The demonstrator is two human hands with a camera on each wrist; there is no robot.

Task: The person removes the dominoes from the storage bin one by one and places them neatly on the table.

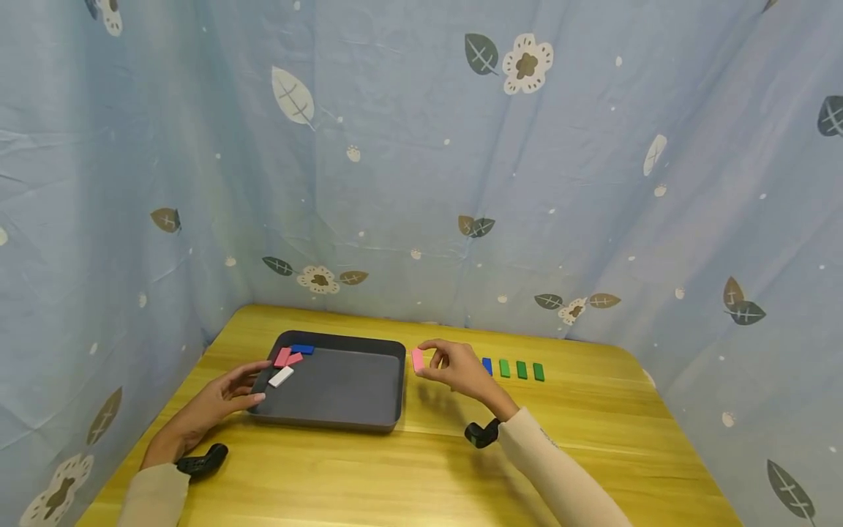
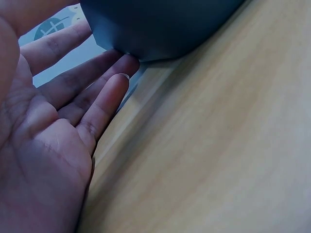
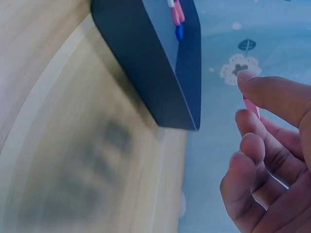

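Right hand (image 1: 456, 366) pinches a pink block (image 1: 418, 361) just outside the dark tray (image 1: 342, 391), which sits between both hands; left hand (image 1: 214, 401) touches the tray's side with relaxed fingers. I'd judge this a carrying step, calling next for a steady pinch until the block has support.

Patterned blue curtain (image 1: 395, 183) around a yellow wood-grain table (image 1: 316, 468)
The curtain hangs in soft folds behind the table and along both sides, printed with white flowers (image 1: 527, 64), grey-green leaves (image 1: 481, 54), brown leaves (image 1: 165, 219) and small white dots (image 1: 618, 61); the table's far corners are rounded, its grain running roughly side to side.
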